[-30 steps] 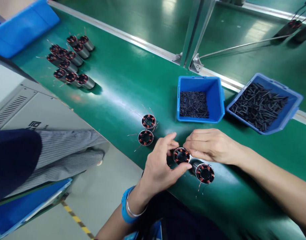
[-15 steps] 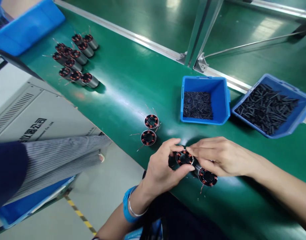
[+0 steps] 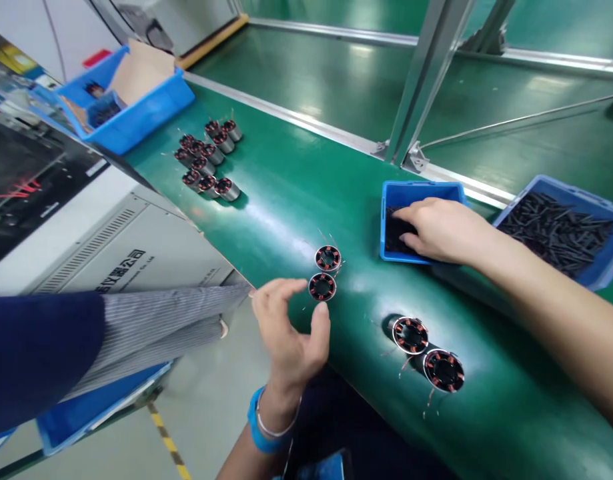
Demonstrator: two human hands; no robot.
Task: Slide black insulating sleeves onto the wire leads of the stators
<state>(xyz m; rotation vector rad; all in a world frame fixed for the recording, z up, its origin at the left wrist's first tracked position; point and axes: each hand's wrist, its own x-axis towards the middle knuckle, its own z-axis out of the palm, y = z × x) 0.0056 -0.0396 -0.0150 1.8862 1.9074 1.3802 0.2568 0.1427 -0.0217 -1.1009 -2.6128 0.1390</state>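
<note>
In the head view my left hand [image 3: 293, 327] has thumb and fingers spread at the near side of a wound motor stator [image 3: 322, 287]; whether the tips touch it I cannot tell. Right behind it stands a second stator [image 3: 328, 257], with thin wire ends sticking out. My right hand [image 3: 441, 227] reaches into a small blue bin [image 3: 416, 189] of thin black strips [image 3: 396, 230]; its thumb and forefinger are apart over the strips, and the other fingers are partly hidden. Two more stators, one [image 3: 410, 335] beside another [image 3: 443, 370], stand near the front, copper windings facing up.
A second blue bin [image 3: 561, 227] with larger black pieces stands at the right, under my forearm. Several stators [image 3: 206, 160] are grouped farther left, near a blue crate [image 3: 141, 117] with cardboard. A metal post [image 3: 426, 80] rises behind the bench. Another person's striped clothing [image 3: 161, 323] is at left.
My right hand has left the front pair of stators and moved into the small bin. My left hand has let go there and shifted left to the other pair. The view has turned left.
</note>
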